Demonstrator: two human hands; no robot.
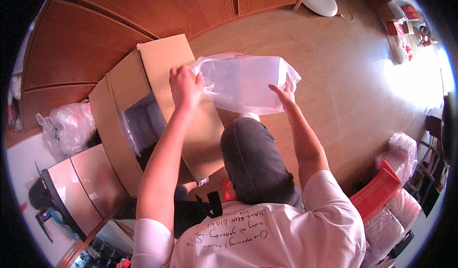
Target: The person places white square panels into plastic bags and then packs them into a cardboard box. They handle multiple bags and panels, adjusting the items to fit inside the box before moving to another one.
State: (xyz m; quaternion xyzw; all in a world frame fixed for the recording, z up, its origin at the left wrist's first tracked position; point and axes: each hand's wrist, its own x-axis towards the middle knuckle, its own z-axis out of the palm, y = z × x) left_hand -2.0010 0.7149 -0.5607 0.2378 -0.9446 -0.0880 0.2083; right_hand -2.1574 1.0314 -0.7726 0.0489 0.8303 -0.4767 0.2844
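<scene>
A clear plastic bag (247, 83) with a pale, box-shaped item inside is held level in front of my raised knee. My left hand (186, 85) grips the gathered mouth of the bag at its left end. At the opposite end, my right hand (286, 94) supports the lower corner, thumb on the near face and the other fingers mostly hidden behind. Left of the bag stands an open cardboard box (179, 100) with its flaps spread. Dark plastic-wrapped contents (145, 121) show in the box opening, partly covered by my left forearm.
Brown wooden cabinet doors (143, 10) rise behind the box. A stuffed plastic carrier bag (68, 128) sits beside a pale glossy cabinet (86, 182) at left. At right lie a red box (377, 193) and wrapped bundles (384, 228). A white round base (320, 3) stands on the far wooden floor (340, 71).
</scene>
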